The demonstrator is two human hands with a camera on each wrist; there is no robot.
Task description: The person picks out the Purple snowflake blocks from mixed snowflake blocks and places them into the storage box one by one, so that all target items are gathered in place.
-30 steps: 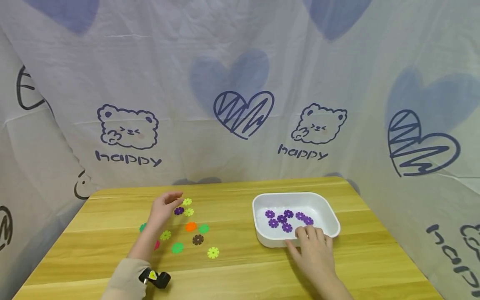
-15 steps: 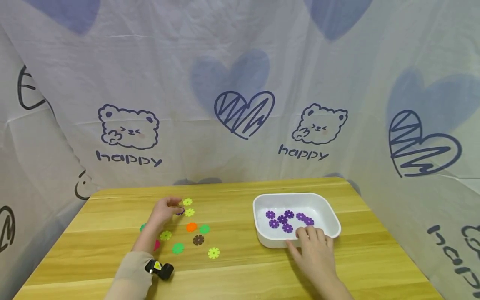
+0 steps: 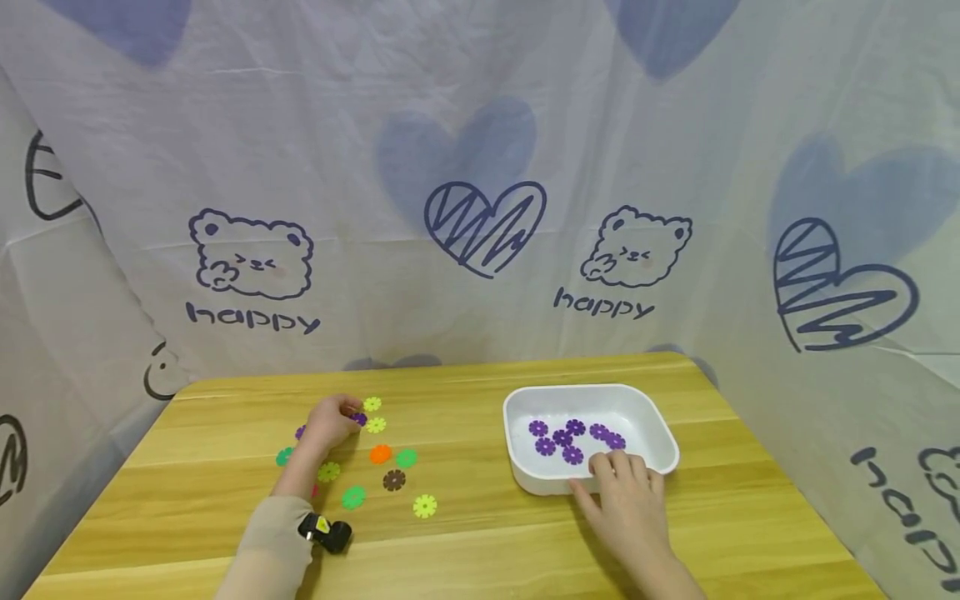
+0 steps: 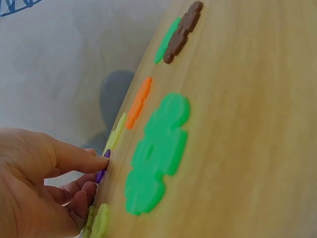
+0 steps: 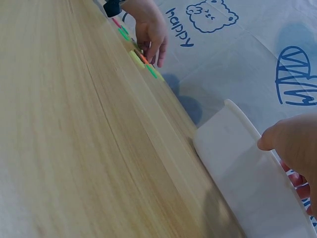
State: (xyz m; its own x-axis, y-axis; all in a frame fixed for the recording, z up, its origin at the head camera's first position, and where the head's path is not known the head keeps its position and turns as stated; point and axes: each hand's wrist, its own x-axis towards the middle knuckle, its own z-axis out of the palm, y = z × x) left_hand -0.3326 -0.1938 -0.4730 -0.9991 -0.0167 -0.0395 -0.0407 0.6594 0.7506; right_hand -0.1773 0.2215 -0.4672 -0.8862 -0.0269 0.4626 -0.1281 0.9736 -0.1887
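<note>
My left hand (image 3: 330,423) is low over the far left of the table, thumb and fingers pinching a purple notched plastic disc (image 4: 103,169). In the left wrist view that disc is seen nearly edge-on at the thumb tip. Two yellow discs (image 3: 377,425) lie just beside it. With its thumb outside and fingers over the near rim, my right hand (image 3: 632,508) grips a white plastic tub (image 3: 517,467). Several purple discs (image 3: 573,455) lie flat inside the tub.
Around the left forearm are scattered an orange disc (image 3: 381,454), a brown disc (image 3: 394,480), several green discs (image 3: 354,497) and a yellow-green disc (image 3: 424,506). A patterned cloth (image 3: 360,275) hangs behind the wooden table (image 3: 465,550).
My left hand has lowered to the purple disc, and its thumb and fingers have closed on it. The right hand stays on the tub's rim.
</note>
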